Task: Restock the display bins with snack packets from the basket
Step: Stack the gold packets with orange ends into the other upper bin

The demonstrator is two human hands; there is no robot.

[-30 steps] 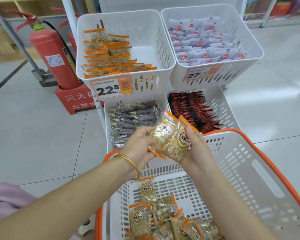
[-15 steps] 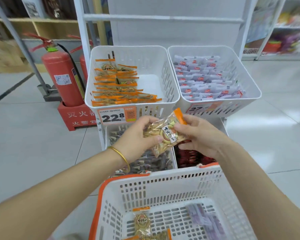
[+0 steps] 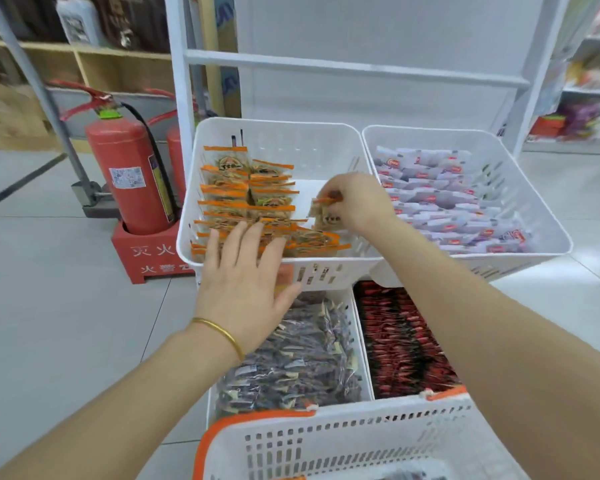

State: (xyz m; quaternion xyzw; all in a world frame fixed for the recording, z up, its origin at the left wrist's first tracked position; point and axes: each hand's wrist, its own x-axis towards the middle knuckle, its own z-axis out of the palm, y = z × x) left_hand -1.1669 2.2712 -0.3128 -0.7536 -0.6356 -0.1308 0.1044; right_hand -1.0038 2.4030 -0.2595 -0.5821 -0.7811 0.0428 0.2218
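My right hand (image 3: 355,200) pinches orange-edged snack packets (image 3: 324,213) inside the upper left white display bin (image 3: 284,136), over its bare right side. Rows of the same orange-edged packets (image 3: 246,199) fill the bin's left half. My left hand (image 3: 246,275), with straight spread fingers, reaches over the bin's front rim and touches the front packets. The white basket with an orange rim (image 3: 343,441) sits at the bottom of the view; its contents are mostly out of sight.
The upper right bin (image 3: 548,233) holds white packets. The lower bins hold dark grey packets (image 3: 298,358) and red-black packets (image 3: 399,341). Two red fire extinguishers (image 3: 129,174) stand on a red base at the left. A white rack frame (image 3: 326,64) rises behind the bins.
Both hands moved up from above the basket to the upper left bin. My right hand carried the packets into the bin; my left hand let go and spread over the front packets.
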